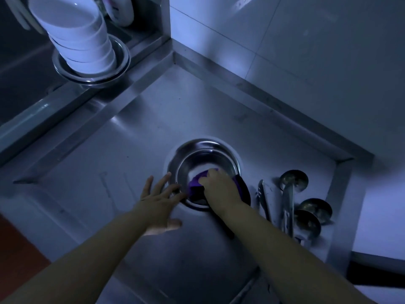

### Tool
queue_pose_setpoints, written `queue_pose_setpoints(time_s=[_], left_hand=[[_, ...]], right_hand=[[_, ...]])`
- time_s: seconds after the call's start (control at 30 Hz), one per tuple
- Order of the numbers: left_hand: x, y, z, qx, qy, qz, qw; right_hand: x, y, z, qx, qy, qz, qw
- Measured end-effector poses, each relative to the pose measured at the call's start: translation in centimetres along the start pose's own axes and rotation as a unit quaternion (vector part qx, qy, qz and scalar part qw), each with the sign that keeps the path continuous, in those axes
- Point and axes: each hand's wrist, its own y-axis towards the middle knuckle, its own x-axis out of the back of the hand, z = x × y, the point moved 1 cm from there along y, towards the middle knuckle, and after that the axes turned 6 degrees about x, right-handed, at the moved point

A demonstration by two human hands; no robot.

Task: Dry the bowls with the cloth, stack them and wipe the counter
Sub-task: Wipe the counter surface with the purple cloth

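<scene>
Right now the right hand presses a purple cloth into the metal bowl on the counter, low in the middle of the frame. The left hand is spread flat, fingertips touching the bowl's rim. The bowl could spin or slide away (nothing grips it). The tall white bowl stack, upper left, leans and might tip.

Right hand presses purple cloth inside steel bowl on counter; left hand w/ spread fingers at bowl's left rim. Ladles just right of bowl.
</scene>
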Motion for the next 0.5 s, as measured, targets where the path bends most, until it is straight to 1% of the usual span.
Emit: queue_pose_setpoints(time_s=[0.07,0.17,0.2,0.23,0.27,0.3,0.33,0.4,0.43,0.5], left_hand=[[0.2,0.0,0.0,0.002,0.0,0.0,1.0],[0.6,-0.3,-0.2,0.008,-0.005,0.008,1.0],[0.7,-0.5,-0.3,0.011,-0.008,0.004,1.0],[0.9,-0.6,-0.3,0.012,-0.008,-0.004,1.0],[1.0,-0.7,-0.3,0.003,-0.008,-0.025,1.0],[1.3,-0.8,-0.3,-0.024,-0.001,-0.056,0.998],[1.7,-0.9,-0.4,-0.067,0.014,-0.086,0.994],[2.1,-0.7,-1.2,-0.167,0.049,-0.131,0.976],[2.3,-0.4,-1.5,-0.199,0.056,-0.14,0.968],[2.7,0.4,-1.6,-0.233,0.053,-0.091,0.967]], right_hand=[[1.1,-2.2,1.7,-0.01,0.047,-0.088,0.995],[2.5,-6.4,4.0,-0.07,0.071,-0.19,0.977],[2.4,-7.9,4.7,-0.094,0.07,-0.212,0.97],[1.9,-9.4,5.4,-0.121,0.065,-0.217,0.966],[1.1,-10.6,6.2,-0.145,0.061,-0.212,0.965],[0.0,-11.8,7.0,-0.169,0.067,-0.189,0.965],[-1.5,-12.7,7.8,-0.19,0.069,-0.149,0.968],[-4.2,-13.8,9.3,-0.215,0.051,-0.043,0.974],[-5.1,-13.9,9.7,-0.222,0.041,-0.008,0.974],[-6.0,-13.5,9.4,-0.227,0.03,-0.009,0.973]])
